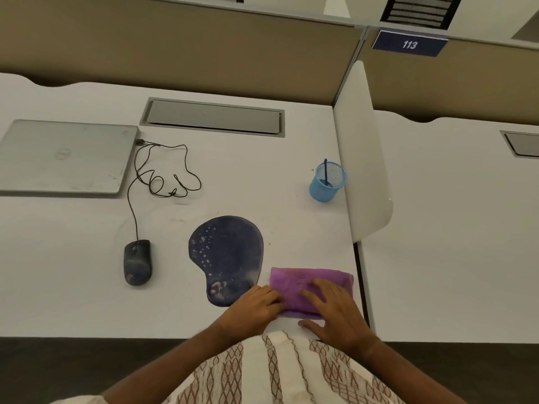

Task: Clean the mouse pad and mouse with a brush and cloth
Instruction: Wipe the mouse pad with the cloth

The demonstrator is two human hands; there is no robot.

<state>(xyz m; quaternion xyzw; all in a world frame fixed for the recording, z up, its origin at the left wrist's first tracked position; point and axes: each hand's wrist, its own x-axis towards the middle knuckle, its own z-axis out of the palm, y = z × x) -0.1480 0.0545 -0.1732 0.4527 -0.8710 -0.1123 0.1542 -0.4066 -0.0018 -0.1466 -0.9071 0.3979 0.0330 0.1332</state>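
Cloth [291, 279], lower centre-right: right hand [335, 309] pressed flat, probably steadying the fold; left hand [252, 309] at edge, grip indiscernible.

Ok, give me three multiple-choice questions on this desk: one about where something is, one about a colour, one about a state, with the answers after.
1. Where does the folded purple cloth lie relative to the dark blue mouse pad with the wrist rest?
A. to its left
B. to its right
C. on top of it

2. What colour is the mesh pen cup?
A. red
B. black
C. light blue

3. How is the silver laptop?
A. lid closed, lying flat
B. lid open
C. standing on edge

Answers:
1 B: the cloth lies off the pad's right edge, with the right hand resting on it.
2 C: its mesh wall is light blue.
3 A: only the lid's top shows, flat on the white desk.
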